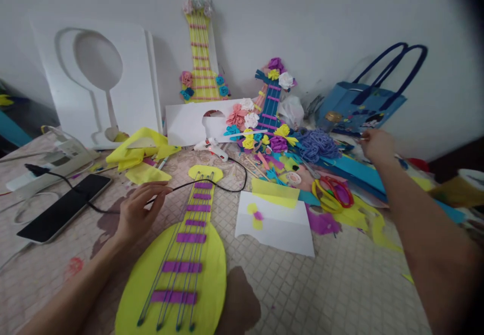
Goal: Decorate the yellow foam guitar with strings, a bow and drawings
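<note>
My left hand (140, 208) is closed, thumb and fingers around the black cable (192, 182) of a glue gun. The white glue gun (212, 148) lies on the table beyond. Just below that hand lies a yellow paper lute (181, 254) with purple strips and dark strings. Far to the right, my right hand (378, 146) pinches something too small to name, in front of a blue tote bag (359, 105). Under and beside that arm are blue paper strips (351, 173), red-handled scissors (342, 191) and a purple yarn bundle (317, 146).
A white cut-out board (130, 82) and a yellow paper instrument (200, 57) lean on the wall. A blue paper instrument (269, 105) stands among paper flowers. A phone (64, 209) and a power strip (49, 168) lie left. White paper (280, 234) lies mid-table.
</note>
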`<act>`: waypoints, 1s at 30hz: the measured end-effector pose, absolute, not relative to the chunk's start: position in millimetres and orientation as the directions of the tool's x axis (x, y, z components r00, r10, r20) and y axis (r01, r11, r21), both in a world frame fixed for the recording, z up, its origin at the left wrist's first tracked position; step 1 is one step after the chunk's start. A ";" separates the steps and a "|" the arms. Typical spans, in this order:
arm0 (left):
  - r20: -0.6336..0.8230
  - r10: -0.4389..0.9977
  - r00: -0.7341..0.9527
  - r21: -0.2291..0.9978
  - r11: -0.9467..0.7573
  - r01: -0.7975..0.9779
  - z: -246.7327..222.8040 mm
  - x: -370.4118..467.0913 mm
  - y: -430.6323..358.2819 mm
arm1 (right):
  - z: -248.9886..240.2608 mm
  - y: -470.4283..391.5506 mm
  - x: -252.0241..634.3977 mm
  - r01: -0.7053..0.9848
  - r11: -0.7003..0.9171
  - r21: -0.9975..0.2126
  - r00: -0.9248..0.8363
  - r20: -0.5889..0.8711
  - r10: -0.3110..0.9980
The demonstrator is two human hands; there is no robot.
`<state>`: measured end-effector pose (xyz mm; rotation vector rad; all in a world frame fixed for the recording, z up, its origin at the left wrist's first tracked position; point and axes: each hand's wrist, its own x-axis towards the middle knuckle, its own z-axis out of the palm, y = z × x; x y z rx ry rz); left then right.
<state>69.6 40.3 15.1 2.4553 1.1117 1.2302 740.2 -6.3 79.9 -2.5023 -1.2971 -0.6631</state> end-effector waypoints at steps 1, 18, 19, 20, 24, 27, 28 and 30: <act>0.617 0.687 0.384 0.455 -0.710 0.537 15.8 69.2 39.9 | 77.7 -11.6 736.0 0.816 -0.579 0.007 0.510 0.462 0.725; 0.605 0.727 0.324 0.480 -0.658 0.580 22.1 65.5 32.8 | 52.2 -99.5 590.2 0.931 -0.355 -0.086 0.364 0.156 0.918; 0.590 0.746 0.309 0.492 -0.636 0.594 21.8 64.9 32.9 | 50.6 -103.5 582.5 0.934 -0.341 -0.108 0.354 0.141 0.925; 0.574 0.765 0.293 0.513 -0.615 0.599 21.2 64.5 33.2 | 49.9 -107.3 575.2 0.938 -0.321 -0.133 0.337 0.128 0.933; 0.458 0.858 0.234 0.686 -0.508 0.521 15.6 63.3 36.5 | 51.5 -120.1 545.5 0.951 -0.222 -0.217 0.258 0.152 0.954; 0.345 0.904 0.251 0.771 -0.426 0.474 11.5 61.4 41.1 | 49.6 -124.9 515.3 0.923 -0.209 -0.323 0.290 0.227 0.930; 0.335 0.910 0.245 0.783 -0.413 0.464 10.9 60.4 42.6 | 47.9 -125.5 502.1 0.898 -0.197 -0.393 0.304 0.229 0.925; 0.331 0.914 0.233 0.798 -0.403 0.447 11.7 57.8 44.9 | 43.9 -124.9 470.9 0.840 -0.097 -0.534 0.226 0.182 0.957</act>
